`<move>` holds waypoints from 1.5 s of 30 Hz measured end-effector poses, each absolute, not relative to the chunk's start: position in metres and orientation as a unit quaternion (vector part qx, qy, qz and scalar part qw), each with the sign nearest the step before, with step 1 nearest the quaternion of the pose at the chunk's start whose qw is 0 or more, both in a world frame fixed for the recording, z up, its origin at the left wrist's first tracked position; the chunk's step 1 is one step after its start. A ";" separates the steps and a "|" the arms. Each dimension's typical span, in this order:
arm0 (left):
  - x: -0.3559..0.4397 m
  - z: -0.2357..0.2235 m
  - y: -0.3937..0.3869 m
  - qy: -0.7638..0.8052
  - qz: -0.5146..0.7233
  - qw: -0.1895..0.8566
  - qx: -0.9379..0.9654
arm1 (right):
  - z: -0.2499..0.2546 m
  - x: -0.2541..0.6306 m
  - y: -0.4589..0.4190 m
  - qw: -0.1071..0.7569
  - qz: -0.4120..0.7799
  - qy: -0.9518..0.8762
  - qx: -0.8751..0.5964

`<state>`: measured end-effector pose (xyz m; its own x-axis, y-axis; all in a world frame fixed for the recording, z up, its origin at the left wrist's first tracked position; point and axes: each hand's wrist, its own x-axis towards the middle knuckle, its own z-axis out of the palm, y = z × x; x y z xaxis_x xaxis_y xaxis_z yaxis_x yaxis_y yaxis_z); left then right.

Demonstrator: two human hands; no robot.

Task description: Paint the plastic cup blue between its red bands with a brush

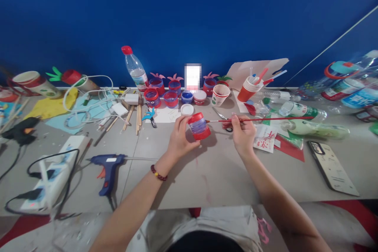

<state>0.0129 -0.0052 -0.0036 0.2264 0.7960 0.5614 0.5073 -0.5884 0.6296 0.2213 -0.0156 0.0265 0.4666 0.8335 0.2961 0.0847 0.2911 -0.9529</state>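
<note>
My left hand (180, 138) is wrapped round a small plastic cup (198, 126), painted red at both ends with a blue-purple band between. The cup lies tilted above the table. Between the fingers of my right hand (243, 134) is a long red paintbrush (274, 119), its tip at the cup's side. Just beyond stand an open jar of blue paint (187, 97), a jar with red on it (200, 97) and a white lid (187, 109). Scissors (220, 114) lie partly hidden behind my right hand.
Several painted cups (171, 99) stand along the wall beside a plastic bottle (136, 71). A blue glue gun (109, 169) and a power strip (57, 173) lie left. At right are stacked paper cups (249, 89), bottles (307, 110) and a phone (333, 169).
</note>
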 end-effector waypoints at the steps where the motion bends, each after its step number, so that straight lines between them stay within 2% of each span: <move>1: 0.013 -0.003 -0.005 0.426 0.455 0.162 0.765 | 0.026 0.223 -0.014 0.680 0.273 -0.433 -0.525; 6: 0.012 0.000 -0.004 0.431 0.436 0.169 0.771 | 0.022 0.225 -0.014 0.706 0.299 -0.410 -0.494; 16: 0.011 -0.004 -0.003 0.452 0.434 0.158 0.763 | 0.027 0.215 -0.024 0.658 0.321 -0.450 -0.512; 32: 0.010 -0.003 -0.001 0.447 0.453 0.135 0.759 | 0.019 0.227 -0.013 0.692 0.253 -0.428 -0.522; 37: 0.010 -0.004 -0.001 0.410 0.460 0.175 0.768 | 0.013 0.230 -0.015 0.627 0.294 -0.528 -0.492; 45: 0.007 -0.006 -0.002 0.361 0.453 0.281 0.765 | 0.021 0.236 -0.016 0.441 0.319 -0.736 -0.402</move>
